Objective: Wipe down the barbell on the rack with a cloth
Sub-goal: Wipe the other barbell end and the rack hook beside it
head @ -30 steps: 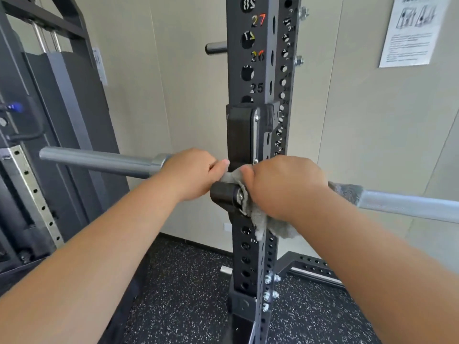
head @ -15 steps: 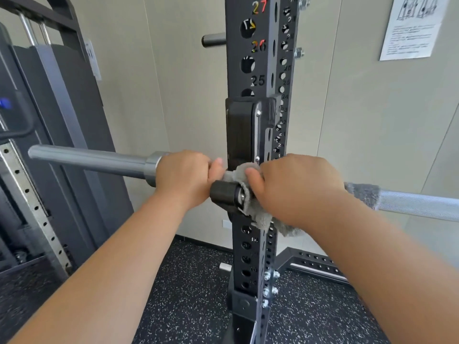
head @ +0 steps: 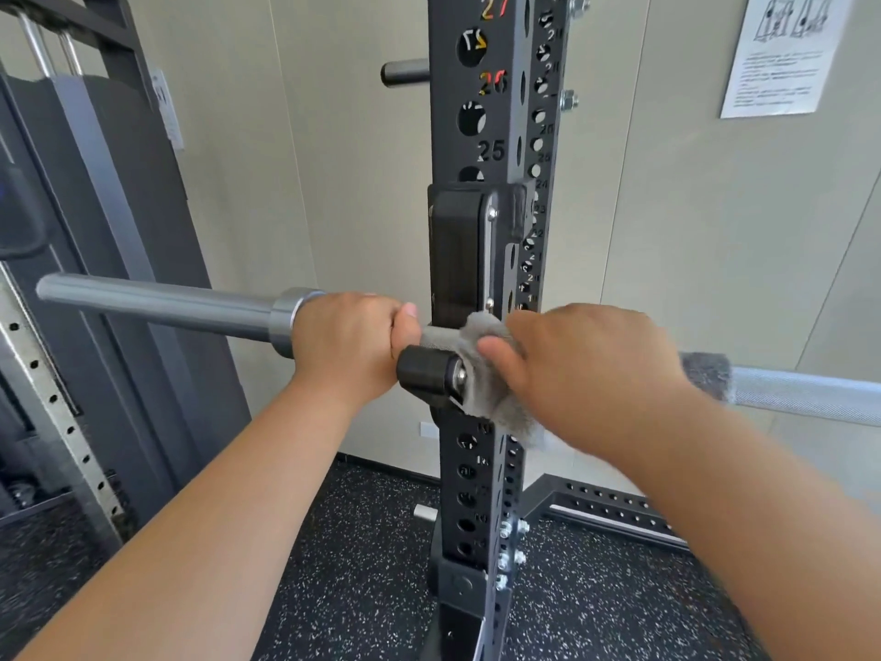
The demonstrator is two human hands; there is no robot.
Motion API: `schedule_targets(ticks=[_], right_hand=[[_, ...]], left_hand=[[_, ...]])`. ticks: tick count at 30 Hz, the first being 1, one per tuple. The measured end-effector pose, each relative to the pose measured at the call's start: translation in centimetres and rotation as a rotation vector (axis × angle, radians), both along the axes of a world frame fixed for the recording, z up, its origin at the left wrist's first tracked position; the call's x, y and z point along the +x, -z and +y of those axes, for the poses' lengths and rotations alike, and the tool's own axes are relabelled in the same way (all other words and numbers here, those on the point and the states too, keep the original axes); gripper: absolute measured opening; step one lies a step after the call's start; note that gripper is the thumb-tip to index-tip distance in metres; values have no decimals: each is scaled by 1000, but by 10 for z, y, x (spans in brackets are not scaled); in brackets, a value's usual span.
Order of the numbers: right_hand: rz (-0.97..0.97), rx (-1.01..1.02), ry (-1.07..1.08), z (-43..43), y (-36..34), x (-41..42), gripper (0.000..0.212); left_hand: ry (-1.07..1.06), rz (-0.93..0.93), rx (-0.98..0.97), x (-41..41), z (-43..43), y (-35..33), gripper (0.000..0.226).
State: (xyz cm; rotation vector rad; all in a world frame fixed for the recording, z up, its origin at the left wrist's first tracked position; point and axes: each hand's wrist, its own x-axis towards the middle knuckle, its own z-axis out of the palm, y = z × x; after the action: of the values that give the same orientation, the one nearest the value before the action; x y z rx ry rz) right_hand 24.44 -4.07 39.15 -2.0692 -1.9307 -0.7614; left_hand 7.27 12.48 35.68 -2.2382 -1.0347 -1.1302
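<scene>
Mid-wipe at the rack (head: 491, 150) hook: barbell (head: 162, 302) rests across it, left hand (head: 348, 345) curled tight round the bar, right hand (head: 586, 369) clenching the grey cloth (head: 481, 336) around it; next, probably slide the cloth rightward along the bare shaft.

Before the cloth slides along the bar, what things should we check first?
1. Barbell resting in the rack hook: ok, it lies across the hook.
2. Left hand steadying the barbell: ok, it grips the bar just left of the hook.
3. Right hand holding the cloth: ok, the cloth is wrapped round the bar under the fingers.
4. Cloth clear of the hook: cannot tell, its edge lies right against the hook.
5. Room to wipe rightward: ok, bare shaft shows past the right hand.
6. Bar clean yet: cannot tell.
</scene>
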Motion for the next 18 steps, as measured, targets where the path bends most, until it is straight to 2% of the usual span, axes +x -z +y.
schedule_targets(ticks=[2, 4, 7, 10, 12, 15, 17, 18], right_hand=[[117, -133, 32, -1, -15, 10, 64], [105, -186, 49, 12, -22, 12, 61], [-130, -37, -13, 27, -5, -7, 35], [-196, 52, -25, 14, 10, -6, 40], [-147, 19, -53, -1, 7, 4, 38], [71, -117, -31, -7, -15, 16, 49], [60, -111, -6, 8, -17, 9, 45], [-39, -82, -5, 15, -11, 1, 35]], left_hand=[[4, -10, 15, 0, 1, 1, 41], [12, -23, 22, 1, 3, 1, 39], [24, -62, 48, 1, 2, 3, 34], [22, -59, 47, 0, 1, 5, 32], [23, -30, 40, 0, 1, 4, 34], [19, 16, 12, -2, 0, 0, 41], [15, 25, -15, -2, 0, -1, 45], [20, 29, -27, -2, 0, -1, 45]])
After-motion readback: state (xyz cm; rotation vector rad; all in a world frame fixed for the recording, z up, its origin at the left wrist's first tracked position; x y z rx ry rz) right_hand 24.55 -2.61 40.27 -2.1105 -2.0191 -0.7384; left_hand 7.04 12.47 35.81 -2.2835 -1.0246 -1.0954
